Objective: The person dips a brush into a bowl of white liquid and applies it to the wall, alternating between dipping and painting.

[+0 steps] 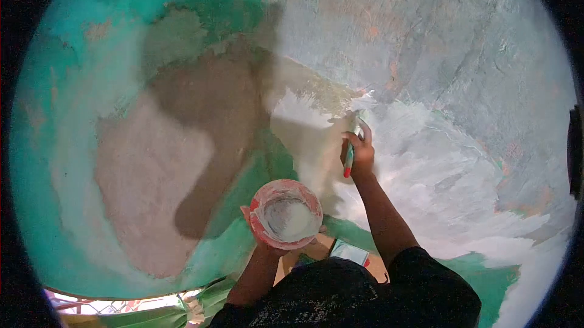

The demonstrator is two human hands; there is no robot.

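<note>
In the head view, my right hand (361, 153) is closed around a paintbrush (348, 161) with a red-tipped handle. Its bristles point up and meet the wall (413, 164) at the upper edge of a fresh white patch. Lower down, my left hand (271, 248) holds up a red bowl (258, 224) from below and the side. White paint (295, 218) lies inside the bowl and is smeared around its rim. Most of the left fingers are hidden under the bowl.
Green paint (73, 145) covers the wall's left side, with a bare brownish patch (146, 206). The upper right is rough grey plaster (438, 36). My shadow falls across the middle. Below are green cloth (158, 317), a wire-mesh opening (121, 305) and a pale rectangular object (350, 252).
</note>
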